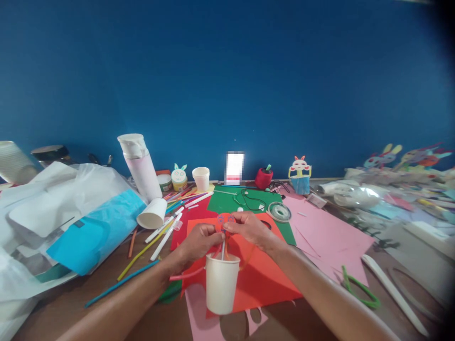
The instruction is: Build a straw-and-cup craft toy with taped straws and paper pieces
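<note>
My left hand (202, 240) is closed in a pinch at the lower edge of a small orange paper face cutout (221, 219) with blue-drawn eyes. The fingers of my right hand (253, 230) pinch the same cutout from its right side. Below it, a pale stick or straw (223, 248) runs down into an upright white paper cup (222, 286). A pink pipe cleaner (188, 274) sticks out from the cup's left side. The cup stands over the front part of an orange-red paper sheet (265, 279). My fingers hide part of the cutout.
Left are a white paper cup on its side (152, 214), a tall bottle (139, 166) and a plastic bag (78, 194). Markers and pipe cleaners lie between. A tape roll (279, 212) sits right of centre; pink paper (330, 232) and a green pipe cleaner (360, 290) lie right.
</note>
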The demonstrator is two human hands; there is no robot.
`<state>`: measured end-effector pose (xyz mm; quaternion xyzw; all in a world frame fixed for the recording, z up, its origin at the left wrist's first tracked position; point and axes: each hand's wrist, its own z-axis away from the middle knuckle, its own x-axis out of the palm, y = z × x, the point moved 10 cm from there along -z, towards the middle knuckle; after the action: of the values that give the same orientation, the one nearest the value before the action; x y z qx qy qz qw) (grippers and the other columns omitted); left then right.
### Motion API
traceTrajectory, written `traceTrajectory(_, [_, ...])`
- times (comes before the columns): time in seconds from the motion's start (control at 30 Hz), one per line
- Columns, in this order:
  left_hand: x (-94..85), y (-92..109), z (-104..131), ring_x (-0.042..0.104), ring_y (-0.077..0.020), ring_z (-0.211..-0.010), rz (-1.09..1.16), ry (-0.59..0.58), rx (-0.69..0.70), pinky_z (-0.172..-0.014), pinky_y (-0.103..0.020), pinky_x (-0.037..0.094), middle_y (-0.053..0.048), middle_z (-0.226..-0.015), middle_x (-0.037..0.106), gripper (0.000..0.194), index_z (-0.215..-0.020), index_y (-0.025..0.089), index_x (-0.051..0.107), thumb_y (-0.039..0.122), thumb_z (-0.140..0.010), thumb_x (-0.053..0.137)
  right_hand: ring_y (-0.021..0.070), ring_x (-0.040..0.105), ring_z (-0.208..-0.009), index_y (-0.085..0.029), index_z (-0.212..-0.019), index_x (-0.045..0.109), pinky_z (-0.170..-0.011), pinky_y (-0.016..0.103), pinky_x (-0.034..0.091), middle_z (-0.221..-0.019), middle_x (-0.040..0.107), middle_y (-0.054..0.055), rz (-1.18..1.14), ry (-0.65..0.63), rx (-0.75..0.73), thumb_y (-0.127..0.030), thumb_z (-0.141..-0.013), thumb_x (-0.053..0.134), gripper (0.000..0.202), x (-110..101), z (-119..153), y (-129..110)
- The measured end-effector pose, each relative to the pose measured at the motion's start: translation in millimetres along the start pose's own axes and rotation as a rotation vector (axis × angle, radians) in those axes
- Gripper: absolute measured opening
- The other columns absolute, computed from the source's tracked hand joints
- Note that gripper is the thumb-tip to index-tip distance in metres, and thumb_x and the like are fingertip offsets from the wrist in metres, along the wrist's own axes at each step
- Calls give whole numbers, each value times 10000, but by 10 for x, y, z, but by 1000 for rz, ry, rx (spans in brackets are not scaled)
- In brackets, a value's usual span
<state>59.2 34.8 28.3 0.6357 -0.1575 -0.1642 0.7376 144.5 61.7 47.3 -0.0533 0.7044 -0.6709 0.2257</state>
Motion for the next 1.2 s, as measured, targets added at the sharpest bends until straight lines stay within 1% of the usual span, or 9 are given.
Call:
traceTrajectory(0.1, [16,-23,5,500,-118,-621,33,-15,-24,-650,-244,382,-16,-655,613,242,-759,118,675,343,-685,625,106,471,-564,-164,-606,571,-548,219,358,-585,536,-25,4,-1,9,-357,-694,576,212,-4,12,-10])
traceTrajectory(0.23, [8,-53,13,471,-94,-574,39,-42,-58,-599,-227,363,-9,-632,588,273,-750,109,665,370,-670,649,95,440,-539,-163,-601,553,-528,213,337,-567,507,-35,15,-4,5,-350,-697,573,211,8,22,-20])
traceTrajectory(0.4, [-52,-62,8,499,-108,-599,34,-17,-69,-616,-245,386,-26,-668,598,303,-744,109,657,404,-683,632,84,414,-531,-154,-608,531,-513,206,320,-559,480,-39,9,-14,-10,-342,-713,567,218,35,31,-43])
traceTrajectory(0.5, [-59,-63,1,493,-105,-577,25,-4,-72,-601,-242,382,-17,-638,593,271,-738,115,658,379,-686,629,84,419,-539,-149,-641,544,-515,205,319,-569,486,-36,-3,-28,-24,-337,-721,561,204,55,31,-48])
traceTrajectory(0.57, [-37,-47,-1,495,-105,-581,35,-17,-58,-605,-240,382,-18,-651,603,255,-784,123,668,356,-689,626,83,416,-536,-150,-640,540,-508,203,315,-569,482,-36,-1,-24,-23,-340,-716,566,206,54,27,-31])
traceTrajectory(0.67, [-12,-11,6,510,-114,-609,61,-28,-29,-634,-246,391,-30,-684,623,260,-845,122,677,326,-693,622,80,405,-529,-152,-640,526,-495,202,303,-569,470,-37,-13,-28,-23,-345,-714,570,211,63,25,-12])
traceTrajectory(0.77, [-19,14,23,522,-126,-632,72,-8,-16,-659,-256,396,-42,-693,637,263,-842,112,684,315,-683,631,77,397,-524,-154,-640,516,-492,202,299,-567,463,-39,-23,-33,-33,-348,-716,571,216,70,32,-26])
traceTrajectory(0.97, [8,56,41,524,-128,-649,88,-13,5,-654,-241,388,-48,-715,658,242,-827,117,694,295,-672,639,83,433,-539,-151,-620,523,-522,210,336,-587,514,-26,-88,-50,-31,-342,-698,593,218,88,44,-39])
traceTrajectory(1.2, [-12,11,4,527,-125,-660,99,-10,-27,-657,-232,383,-50,-753,664,237,-838,127,689,295,-680,638,81,444,-550,-140,-652,564,-530,205,341,-597,530,-20,-101,-41,-10,-396,-695,611,264,68,10,26])
